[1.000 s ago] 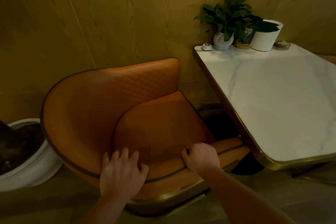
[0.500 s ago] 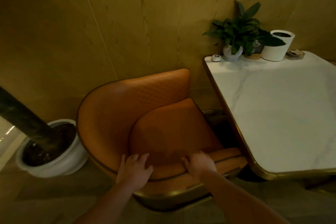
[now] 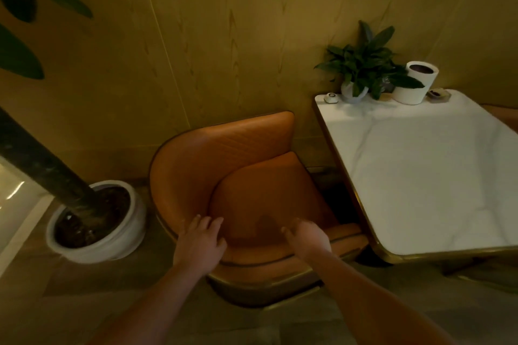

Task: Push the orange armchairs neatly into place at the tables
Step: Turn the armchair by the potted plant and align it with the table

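The orange armchair [image 3: 246, 193] sits under our hands beside the white table [image 3: 437, 176], which lies right of our right hand [image 3: 307, 238]. Our left hand [image 3: 200, 244] lies flat, fingers spread, on its near arm; the right is loosened, blurred, gripping nothing.

Pulled back and up since a second ago, so the orange armchair [image 3: 246, 193] sits smaller and farther, its right corner tucked under the near-left edge of the surface [image 3: 437, 176]. Eased off the near armrest: left hand [image 3: 200, 244] flat with fingers [image 3: 204, 225] spread, right hand [image 3: 307, 238] now loosened from its earlier curl. Now fully in frame at left: white planter [image 3: 95, 232] and trunk [image 3: 36, 165].
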The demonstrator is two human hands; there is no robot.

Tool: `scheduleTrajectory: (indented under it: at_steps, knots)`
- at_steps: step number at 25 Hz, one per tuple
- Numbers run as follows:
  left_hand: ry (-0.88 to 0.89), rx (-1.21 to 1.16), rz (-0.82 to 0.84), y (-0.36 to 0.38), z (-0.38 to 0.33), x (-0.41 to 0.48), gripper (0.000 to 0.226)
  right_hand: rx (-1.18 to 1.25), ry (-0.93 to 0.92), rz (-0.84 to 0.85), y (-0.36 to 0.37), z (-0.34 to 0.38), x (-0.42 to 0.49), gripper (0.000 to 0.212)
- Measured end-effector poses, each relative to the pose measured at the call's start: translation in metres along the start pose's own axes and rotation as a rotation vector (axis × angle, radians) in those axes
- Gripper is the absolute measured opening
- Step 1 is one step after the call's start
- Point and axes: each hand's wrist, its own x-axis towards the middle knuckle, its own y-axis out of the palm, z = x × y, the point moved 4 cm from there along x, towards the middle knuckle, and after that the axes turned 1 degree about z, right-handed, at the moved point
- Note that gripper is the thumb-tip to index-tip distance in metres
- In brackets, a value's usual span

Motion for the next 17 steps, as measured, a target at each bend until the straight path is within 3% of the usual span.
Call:
scheduleTrajectory:
  at_steps: [5,9,17]
  knots:
    - [0.122,-0.007,-0.024,-0.029,0.046,0.009,0.060,0.055,0.098,-0.029,0.011,0.043,-0.017,0.030]
    - [0.231,0.022,-0.042,-0.060,0.096,0.033,0.060,0.096,0.199,-0.076,0.028,0.099,-0.019,0.037]
    - [0.317,0.071,0.057,-0.077,0.140,0.070,0.059,0.280,0.287,-0.228,0.047,0.159,-0.011,0.037]
